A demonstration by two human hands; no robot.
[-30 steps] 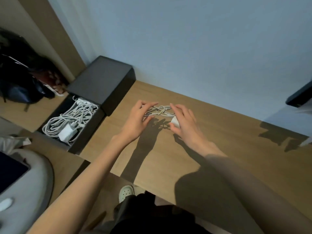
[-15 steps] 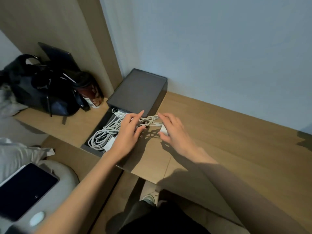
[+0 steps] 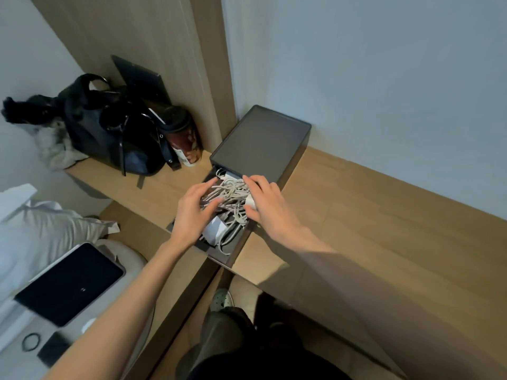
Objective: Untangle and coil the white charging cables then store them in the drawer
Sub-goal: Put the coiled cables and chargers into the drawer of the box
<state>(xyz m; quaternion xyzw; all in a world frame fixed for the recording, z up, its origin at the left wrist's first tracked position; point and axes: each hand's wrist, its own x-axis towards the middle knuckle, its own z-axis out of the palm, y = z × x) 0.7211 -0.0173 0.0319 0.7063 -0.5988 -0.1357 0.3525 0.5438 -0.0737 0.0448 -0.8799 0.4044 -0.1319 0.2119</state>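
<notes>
Between my two hands a coiled white charging cable (image 3: 232, 192) hangs over the open dark drawer (image 3: 219, 258). My left hand (image 3: 192, 215) grips the coil's left side with fingers and thumb. On the right side, my right hand (image 3: 270, 207) holds it together with a small white plug (image 3: 251, 202). Inside the drawer lie more white cables (image 3: 229, 237) and a white power adapter (image 3: 215, 231), partly hidden under my hands. The drawer slides out of a dark grey box (image 3: 260, 141) standing on the wooden desk (image 3: 384, 229).
A black bag (image 3: 115, 133) and a dark tumbler (image 3: 183, 141) stand on the lower wooden shelf left of the box. A tablet (image 3: 71, 281), a hair tie (image 3: 30, 342) and white bedding (image 3: 41, 229) lie at the lower left. My shoe (image 3: 220, 298) shows below the desk.
Both hands carried the coiled cable left, off the desk top, until it came over the open drawer. The view swung left with them.
</notes>
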